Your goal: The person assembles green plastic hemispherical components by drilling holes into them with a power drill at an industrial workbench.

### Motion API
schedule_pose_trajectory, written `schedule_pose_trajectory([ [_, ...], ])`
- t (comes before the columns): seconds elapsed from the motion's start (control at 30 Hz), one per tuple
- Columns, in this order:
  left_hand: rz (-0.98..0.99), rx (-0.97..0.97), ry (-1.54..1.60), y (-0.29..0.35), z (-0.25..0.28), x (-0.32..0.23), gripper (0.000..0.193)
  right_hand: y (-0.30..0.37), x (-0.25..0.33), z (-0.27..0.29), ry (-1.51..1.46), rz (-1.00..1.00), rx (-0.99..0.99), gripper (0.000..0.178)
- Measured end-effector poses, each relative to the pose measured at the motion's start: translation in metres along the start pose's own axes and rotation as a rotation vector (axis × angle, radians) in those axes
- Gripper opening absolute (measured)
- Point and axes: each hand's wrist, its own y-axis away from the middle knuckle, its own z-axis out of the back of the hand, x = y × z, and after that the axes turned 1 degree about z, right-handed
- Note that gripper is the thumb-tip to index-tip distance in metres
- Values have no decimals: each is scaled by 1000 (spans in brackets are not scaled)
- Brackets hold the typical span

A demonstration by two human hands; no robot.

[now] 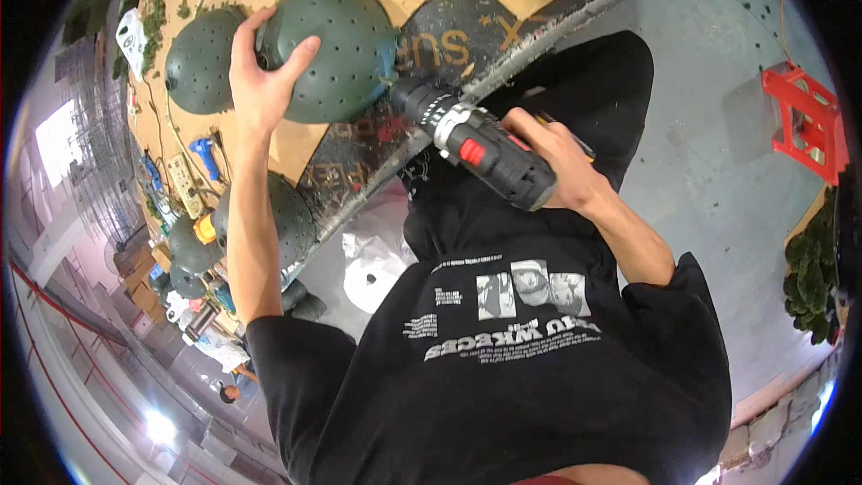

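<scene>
A dark green ball-like plastic shell (346,45), dotted with small holes, rests on the worktable. My left hand (260,85) grips its left side, thumb laid over the surface and fingers reaching to the edge. My right hand (561,162) is wrapped around a black cordless drill (489,148) with red patches. The drill's chuck points up and left, close to the shell's lower right edge. Whether the bit touches the shell is too small to tell. Another green shell (202,63) with holes sits just left of my left hand.
More perforated shells (278,216) lie beyond my left forearm. Near them are a blue glue-gun-like tool (205,157), a power strip (184,184) and cords. A white roll (373,280) is below the table edge. A red plastic stool (804,117) stands at right. Another person (232,391) is far left.
</scene>
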Motion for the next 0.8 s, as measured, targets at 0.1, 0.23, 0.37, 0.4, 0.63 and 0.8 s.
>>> schedule_pose_trajectory([
  [0.1,-20,-38,11,-3,1,3,69,24,8,15,-44,-62,25,40],
  [0.23,39,-16,80,-3,2,7,64,65,6,27,-64,-148,4,45],
  [0.37,5,-278,124,1,-3,20,48,69,14,32,-127,-192,-90,52],
  [0.4,-2,-282,125,4,-2,15,48,67,16,33,-163,-198,-149,53],
  [0.63,76,-350,-232,35,4,-10,34,64,17,34,38,-55,-250,56],
  [0.8,148,-411,-69,35,13,-11,33,53,29,34,102,38,-263,54],
])
